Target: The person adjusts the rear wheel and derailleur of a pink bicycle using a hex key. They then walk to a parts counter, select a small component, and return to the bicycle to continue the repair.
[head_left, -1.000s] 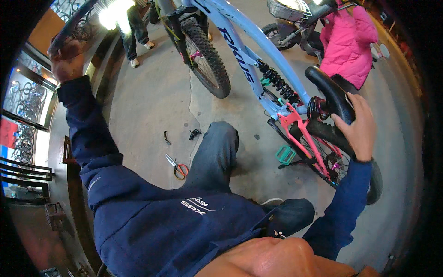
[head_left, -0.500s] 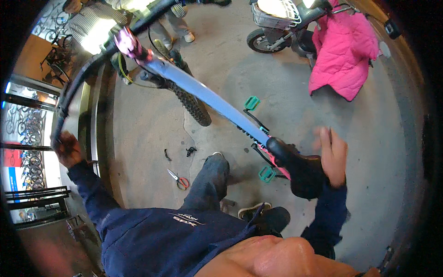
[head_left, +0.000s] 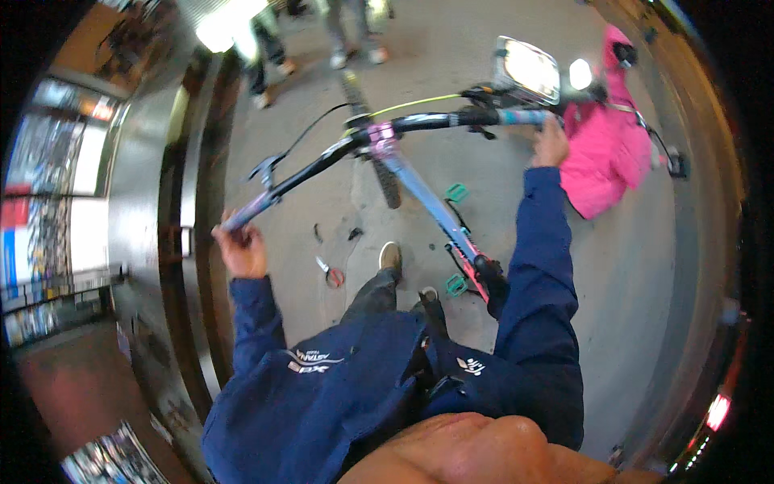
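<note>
A bicycle with a blue frame tube (head_left: 427, 198) fading to pink stands in front of me, a little to the right. Its black handlebar (head_left: 322, 161) spans between my hands, with a shiny pink stem (head_left: 382, 139) at its middle. Around the bluish grip at the left end my left hand (head_left: 243, 253) is closed. My right hand (head_left: 551, 145) is closed on the right grip (head_left: 522, 118). Thin cables and brake levers hang off the bar. Behind it shows the front tyre (head_left: 387, 182); the black saddle (head_left: 490, 282) and green pedals (head_left: 456, 192) are lower right.
Scissors with red handles (head_left: 334, 279) and small black pieces (head_left: 355, 234) lie on the grey floor near my foot. A scooter with a lit basket (head_left: 526, 71) and a pink quilted cover (head_left: 605, 161) stands at the right. Other people's legs (head_left: 339, 32) show at the top.
My right hand has gone from beside the saddle to the right grip. The handlebar has swung round to lie across in front of me, its left end lower and further right.
</note>
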A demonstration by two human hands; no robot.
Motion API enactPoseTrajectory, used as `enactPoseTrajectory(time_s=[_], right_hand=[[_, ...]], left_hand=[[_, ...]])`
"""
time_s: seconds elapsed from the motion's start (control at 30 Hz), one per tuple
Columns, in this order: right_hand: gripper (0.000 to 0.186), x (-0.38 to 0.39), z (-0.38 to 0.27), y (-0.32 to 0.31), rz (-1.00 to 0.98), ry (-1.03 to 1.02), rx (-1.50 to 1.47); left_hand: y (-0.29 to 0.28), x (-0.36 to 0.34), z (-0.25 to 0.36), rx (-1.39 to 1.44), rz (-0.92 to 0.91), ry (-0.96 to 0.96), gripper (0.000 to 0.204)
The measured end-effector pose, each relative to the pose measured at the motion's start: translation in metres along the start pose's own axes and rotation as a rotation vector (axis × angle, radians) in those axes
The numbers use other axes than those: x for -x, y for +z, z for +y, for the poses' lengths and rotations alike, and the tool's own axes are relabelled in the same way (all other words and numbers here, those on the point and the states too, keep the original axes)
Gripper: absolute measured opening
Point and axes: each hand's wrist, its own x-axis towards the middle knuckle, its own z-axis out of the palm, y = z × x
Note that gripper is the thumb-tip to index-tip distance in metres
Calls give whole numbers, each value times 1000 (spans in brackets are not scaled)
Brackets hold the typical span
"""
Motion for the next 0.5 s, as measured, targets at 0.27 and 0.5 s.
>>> enactPoseTrajectory(time_s=[0.27, 0.5], right_hand=[[47, 2, -17, -7, 94, -109, 386], [56, -77, 46, -40, -37, -510, 999]], left_hand=[[32, 24, -4, -533, 312, 329, 43], [31, 35, -12, -696, 313, 359, 50]])
